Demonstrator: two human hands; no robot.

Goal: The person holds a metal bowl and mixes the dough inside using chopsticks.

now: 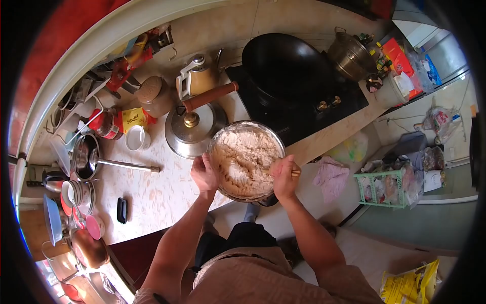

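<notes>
A round metal bowl [279, 140] holds crumbly, floury dough [245, 157], with loose white flour toward its near left side. My left hand [205, 175] grips the bowl's left rim. On the right side, my right hand [284, 177] is closed around wooden chopsticks [295, 173]; their ends stick out of the fist and their tips reach toward the dough. Just beyond the bowl stands a lidded metal pot [177, 133] with a brown handle.
A black wok [278, 61] sits on the black stove [304, 119], beside a steel pot [349, 55]. On the marbled counter [147, 202] are a kettle [200, 76], a white cup [136, 138], a ladle [129, 164] and a black object [122, 210]. A green rack [379, 190] stands right.
</notes>
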